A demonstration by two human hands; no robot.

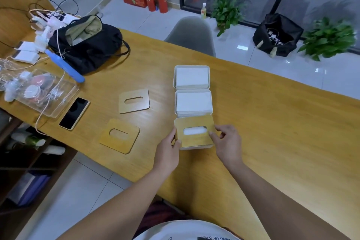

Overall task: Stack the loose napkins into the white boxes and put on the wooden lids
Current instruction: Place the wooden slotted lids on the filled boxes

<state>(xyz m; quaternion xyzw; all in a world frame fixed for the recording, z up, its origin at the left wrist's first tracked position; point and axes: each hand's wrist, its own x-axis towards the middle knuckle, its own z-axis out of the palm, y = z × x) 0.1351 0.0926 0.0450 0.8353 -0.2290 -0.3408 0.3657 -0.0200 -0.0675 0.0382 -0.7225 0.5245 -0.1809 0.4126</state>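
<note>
**Lid going onto the nearest box**

The nearest box (194,147) is mostly hiding under its wooden lid (194,138), only white napkin showing through the slot. The left hand (169,154) is pinching the lid's left edge; the right hand (227,142) is curling its fingers at the right edge, seemingly gripping it. Two open boxes (191,68) (193,91) of napkins are sitting behind, two spare lids (134,101) (119,136) lying left on the table (272,122).

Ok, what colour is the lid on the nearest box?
Light yellowish wood, with white napkin showing through its oval slot; the lid shows best in the head view.
</note>
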